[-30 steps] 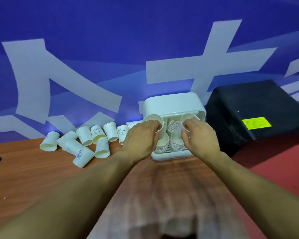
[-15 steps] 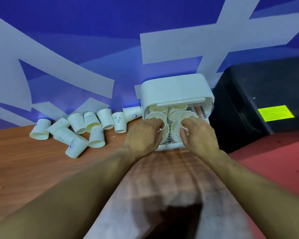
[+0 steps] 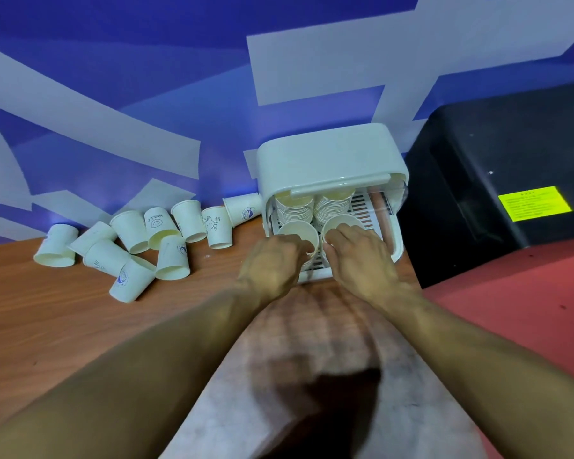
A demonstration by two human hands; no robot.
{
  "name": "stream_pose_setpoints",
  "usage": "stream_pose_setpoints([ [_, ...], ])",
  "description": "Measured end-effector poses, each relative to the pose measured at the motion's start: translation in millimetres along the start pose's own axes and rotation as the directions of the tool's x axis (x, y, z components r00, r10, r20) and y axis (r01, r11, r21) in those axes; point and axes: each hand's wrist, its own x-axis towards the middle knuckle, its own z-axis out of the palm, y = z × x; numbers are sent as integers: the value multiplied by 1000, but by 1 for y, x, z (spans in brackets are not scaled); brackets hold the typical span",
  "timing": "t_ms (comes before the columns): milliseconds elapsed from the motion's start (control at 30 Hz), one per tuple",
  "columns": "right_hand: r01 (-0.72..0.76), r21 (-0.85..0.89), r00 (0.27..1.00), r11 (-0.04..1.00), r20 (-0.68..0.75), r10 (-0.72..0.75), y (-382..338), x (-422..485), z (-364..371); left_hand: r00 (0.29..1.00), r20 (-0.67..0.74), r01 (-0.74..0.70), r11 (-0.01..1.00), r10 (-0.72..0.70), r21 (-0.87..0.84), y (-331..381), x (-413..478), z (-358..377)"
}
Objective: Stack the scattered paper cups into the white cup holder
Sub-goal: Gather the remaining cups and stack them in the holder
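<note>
Most of the view beyond both hands is blue wall (image 3: pixel 146 77). Below it the wooden table (image 3: pixel 47 326) stretches off past the left hand (image 3: pixel 272 263). A black box (image 3: pixel 494 144) stands just beyond and to the side of the right hand (image 3: pixel 358 260). The white cup holder (image 3: pixel 325 157) sits directly ahead of the two hands, lid raised, with rear stacks (image 3: pixel 295 207) already standing inside. About ten loose cups (image 3: pixel 166 240) lie tumbled well out to the left of the left hand.

Each hand grips one cup by the rim: the left cup (image 3: pixel 297 231) and the right cup (image 3: pixel 340 225). A second ago these were held up at the holder's mouth. They have since come down inside, in front of the rear stacks and lower than them. They look nearly seated, so letting go seems the next move, with the loose pile still to fetch.
</note>
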Motion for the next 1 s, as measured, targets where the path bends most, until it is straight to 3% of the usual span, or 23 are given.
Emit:
stream_pose_setpoints([
  [633,-76,64,996,995,59,73,0,1,16,996,53,73,997,-72,-25,6,6,8],
  [833,-85,139,994,987,-60,94,-17,-2,-7,994,-44,97,986,-104,-138,4,-16,-18],
  [1000,-26,138,996,990,-80,37,-61,8,-27,971,-93,206,968,-220,-142,-20,-59,-42],
])
